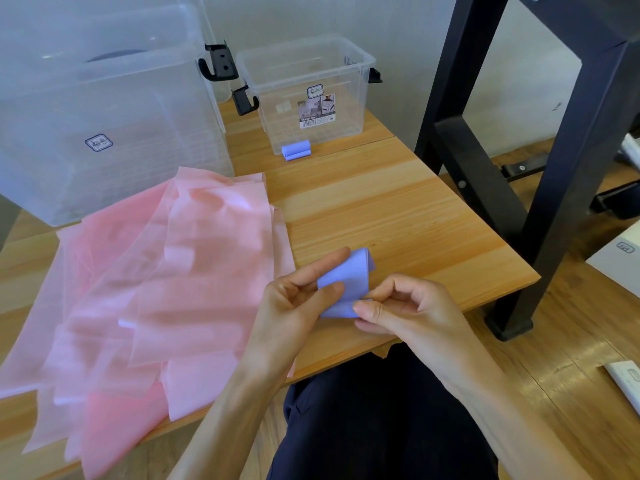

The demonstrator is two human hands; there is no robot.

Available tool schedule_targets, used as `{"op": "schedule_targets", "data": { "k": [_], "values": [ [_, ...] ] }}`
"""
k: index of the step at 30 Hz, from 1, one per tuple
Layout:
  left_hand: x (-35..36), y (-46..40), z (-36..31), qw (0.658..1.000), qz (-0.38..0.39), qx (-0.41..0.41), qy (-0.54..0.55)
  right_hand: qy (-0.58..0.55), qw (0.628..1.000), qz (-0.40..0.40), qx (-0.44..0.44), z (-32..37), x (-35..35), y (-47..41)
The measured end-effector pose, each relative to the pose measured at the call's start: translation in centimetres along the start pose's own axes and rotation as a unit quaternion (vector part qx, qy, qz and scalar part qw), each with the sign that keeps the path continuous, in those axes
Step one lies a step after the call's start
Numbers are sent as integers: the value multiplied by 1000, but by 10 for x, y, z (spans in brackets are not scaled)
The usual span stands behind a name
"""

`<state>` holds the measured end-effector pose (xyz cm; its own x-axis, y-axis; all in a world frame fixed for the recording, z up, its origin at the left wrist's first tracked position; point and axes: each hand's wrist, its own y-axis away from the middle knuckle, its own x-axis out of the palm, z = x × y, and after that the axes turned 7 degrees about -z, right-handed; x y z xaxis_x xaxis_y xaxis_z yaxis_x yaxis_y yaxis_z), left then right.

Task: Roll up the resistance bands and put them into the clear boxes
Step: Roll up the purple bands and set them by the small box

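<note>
The fingers (341,291) of both hands pinch a small blue band (346,285) near the front edge of the wooden table (398,209). The left hand (298,299) holds the left side of the band, with the thumb on top and a long finger behind it. The right hand (408,306) pinches the near right corner, with its fingers curled in tight. The band is folded or partly rolled and sits just above the table, between the two hands.

On the far left stands a big clear box (104,116). In front of it, on the left side of the table, lies a loose pile of pink bands (173,271), flat and not rolled. Further right and far back stands a small clear box (308,88) with black clips. It is open on top and I can't see any band inside it. A rolled blue band (296,150) lies on the table, touching the front of that box. On the far right is a black frame (519,168).

I think the person is in the rolling step with the blue band. Next, the fingers need to keep the roll tight so it does not spring open, then carry it far across the table and drop it into the small box. The pink bands are not done yet.
</note>
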<state>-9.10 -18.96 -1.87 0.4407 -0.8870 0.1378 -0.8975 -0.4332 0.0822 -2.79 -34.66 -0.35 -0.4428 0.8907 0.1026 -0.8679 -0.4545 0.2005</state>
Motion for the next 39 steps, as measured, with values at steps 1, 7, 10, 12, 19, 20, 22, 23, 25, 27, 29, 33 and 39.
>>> {"op": "schedule_targets", "data": {
  "k": [1, 7, 10, 12, 19, 20, 22, 23, 25, 27, 29, 33, 39],
  "values": [
    [-1, 1, -1, 1000, 19, -3, 8, -15, 1000, -6, 13, 1, 0, -1],
    [-3, 2, -1, 997, 65, 23, -18, -41, 998, -19, 35, 7, 1, 0],
    [0, 4, -2, 997, 64, 19, -31, -29, 999, -30, 20, 5, 1, 0],
    [1, 4, -3, 998, 57, 8, -33, -38, 999, -31, 8, 3, 1, 1],
    [4, 2, -1, 1000, 14, -7, 5, -34, 997, -40, -63, -4, 1, 0],
    [4, 2, 0, 1000, 13, -7, 10, -33, 997, -40, -57, -4, 1, 0],
    [2, -1, 2, 1000, 3, -7, 18, -26, 998, -32, -47, -4, 2, 1],
    [2, -2, 2, 1000, -5, -7, 21, -24, 998, -29, -44, -5, 2, 1],
    [1, -5, 2, 1000, -20, -7, 13, -32, 998, -32, -34, -6, 3, 2],
    [2, -5, 2, 1000, -30, -2, -1, -31, 999, -23, -25, -4, 4, 2],
    [3, -4, 1, 999, -39, 6, -14, -17, 1000, -3, -18, 0, 3, 2],
    [4, -2, -1, 998, -45, 8, -32, 8, 1000, 18, -5, 4, -2, 1],
    [4, -3, -4, 998, -48, 9, -26, 23, 999, 27, -15, 4, -2, 1]
  ]
}}
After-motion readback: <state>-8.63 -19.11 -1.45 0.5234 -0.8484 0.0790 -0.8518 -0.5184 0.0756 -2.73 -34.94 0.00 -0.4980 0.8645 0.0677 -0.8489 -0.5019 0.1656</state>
